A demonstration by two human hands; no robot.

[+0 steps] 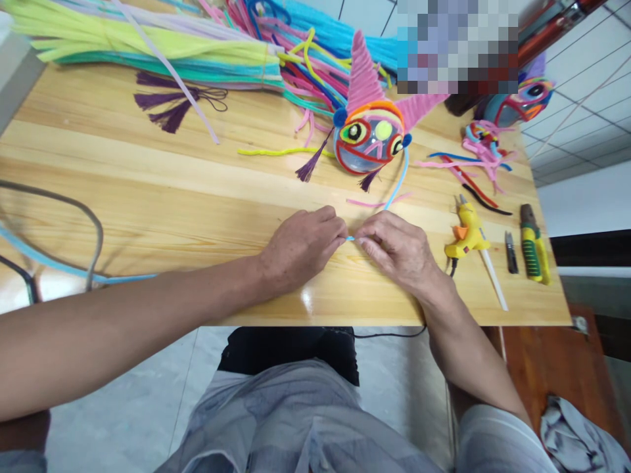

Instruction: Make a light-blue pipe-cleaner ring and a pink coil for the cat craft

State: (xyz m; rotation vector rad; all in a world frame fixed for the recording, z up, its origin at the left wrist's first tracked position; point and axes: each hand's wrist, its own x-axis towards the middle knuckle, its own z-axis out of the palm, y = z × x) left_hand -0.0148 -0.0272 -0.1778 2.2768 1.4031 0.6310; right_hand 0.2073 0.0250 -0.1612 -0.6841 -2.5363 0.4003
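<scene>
A light blue pipe cleaner is pinched between my two hands, with only a short piece showing in the gap. My left hand grips it with closed fingers, knuckles up, low over the table. On the other side my right hand pinches it between thumb and fingers. From behind the right hand a light blue length curves up towards a decorated animal head, which has pink wrapped horns, round eyes and purple tassels. A short pink strip lies just beyond my hands.
Bundles of pipe cleaners lie at the back left, near a purple tassel. To the right are a yellow glue gun, small snips, green-yellow pliers and loose stems. A grey cable loops at the left.
</scene>
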